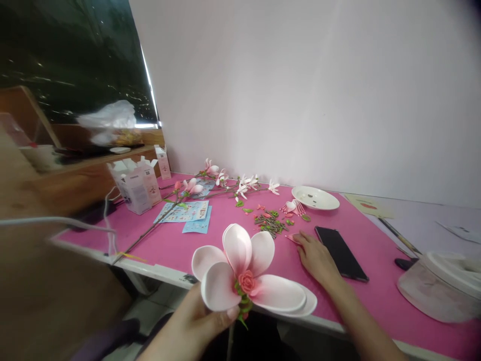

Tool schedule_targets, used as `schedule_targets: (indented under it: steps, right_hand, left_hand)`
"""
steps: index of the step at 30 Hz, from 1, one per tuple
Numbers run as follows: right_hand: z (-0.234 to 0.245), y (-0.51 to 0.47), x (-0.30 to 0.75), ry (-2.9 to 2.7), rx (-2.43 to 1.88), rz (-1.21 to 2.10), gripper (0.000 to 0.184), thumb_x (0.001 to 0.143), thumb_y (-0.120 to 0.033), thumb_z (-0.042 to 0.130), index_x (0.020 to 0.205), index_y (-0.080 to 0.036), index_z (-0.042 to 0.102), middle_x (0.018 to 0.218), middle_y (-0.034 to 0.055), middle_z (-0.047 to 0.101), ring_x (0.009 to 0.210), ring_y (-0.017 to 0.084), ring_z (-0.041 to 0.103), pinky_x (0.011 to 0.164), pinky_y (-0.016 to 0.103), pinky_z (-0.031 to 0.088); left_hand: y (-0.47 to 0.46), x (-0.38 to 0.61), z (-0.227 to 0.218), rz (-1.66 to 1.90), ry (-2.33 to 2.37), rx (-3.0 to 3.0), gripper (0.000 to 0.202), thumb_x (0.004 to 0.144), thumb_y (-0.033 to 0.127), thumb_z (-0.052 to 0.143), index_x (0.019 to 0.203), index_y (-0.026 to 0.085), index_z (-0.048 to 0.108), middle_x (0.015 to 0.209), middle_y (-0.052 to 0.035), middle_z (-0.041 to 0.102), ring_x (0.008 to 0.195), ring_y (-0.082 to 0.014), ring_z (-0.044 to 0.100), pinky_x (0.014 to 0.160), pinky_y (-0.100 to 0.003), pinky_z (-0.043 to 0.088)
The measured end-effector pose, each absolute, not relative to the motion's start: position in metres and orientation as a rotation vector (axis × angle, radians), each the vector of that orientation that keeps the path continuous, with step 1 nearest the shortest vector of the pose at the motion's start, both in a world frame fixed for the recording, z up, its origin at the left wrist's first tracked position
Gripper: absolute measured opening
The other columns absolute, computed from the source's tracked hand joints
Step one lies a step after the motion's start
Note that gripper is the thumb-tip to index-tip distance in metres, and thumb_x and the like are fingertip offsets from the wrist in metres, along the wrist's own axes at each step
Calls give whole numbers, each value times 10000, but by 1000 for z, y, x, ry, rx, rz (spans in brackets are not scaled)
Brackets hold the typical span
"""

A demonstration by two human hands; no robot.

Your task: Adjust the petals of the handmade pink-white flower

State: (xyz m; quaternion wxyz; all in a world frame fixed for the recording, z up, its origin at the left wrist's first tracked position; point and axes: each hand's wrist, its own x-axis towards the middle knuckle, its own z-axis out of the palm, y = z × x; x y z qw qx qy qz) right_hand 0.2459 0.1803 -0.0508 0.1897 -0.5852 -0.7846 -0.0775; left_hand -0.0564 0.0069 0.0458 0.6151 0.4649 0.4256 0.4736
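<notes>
My left hand (195, 321) grips the stem of a large pink-and-white model flower (244, 273) with a coral centre, held up in front of the table's near edge. My right hand (314, 254) rests on the pink table (376, 296) with its fingertips pinched on a small pink petal piece (291, 237). Just beyond it lies a scatter of small green, brown and pink parts (271, 221). A black phone (340, 252) lies right of that hand.
A flowering branch (210, 188) lies across the far left of the table over blue instruction sheets (188, 213). White boxes (137, 184) stand at the left, a white dish (314, 197) at the back, a clear container (441, 288) at the right edge.
</notes>
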Motion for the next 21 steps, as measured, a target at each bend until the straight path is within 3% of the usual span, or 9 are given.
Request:
schedule_targets:
  steps: [7,13,17,21]
  right_hand:
    - [-59,172,249,-2118,-1667,-160,293,902,-205,431,1013,-187,702,947,112,705,888,249,660,766,332,490]
    - [-49,131,243,-1990,-1618,-134,265,913,-321,430,1011,-192,639,1046,91,699,788,218,692,650,302,535]
    - [-26,80,231,-1927,-1283,-106,214,880,-350,528,969,-227,679,1052,53,700,893,198,685,594,225,566]
    - [1,27,212,-1887,-971,-305,158,820,-271,657,965,-279,719,905,15,723,733,165,701,570,203,564]
  left_hand:
    - [11,-63,39,1084,1046,1082,406,719,417,727,1044,176,704,1015,-96,719,1066,-326,575,966,-455,414]
    - [13,-63,44,1080,1038,1161,429,722,363,739,1099,172,664,1065,-97,693,1010,-286,599,899,-388,453]
    - [14,-60,46,1084,994,1174,400,734,365,730,1073,163,666,1080,-99,691,996,-277,605,878,-371,459]
    - [13,-51,41,1182,919,1080,418,733,359,734,1107,188,662,1184,-103,663,1075,-297,583,936,-399,433]
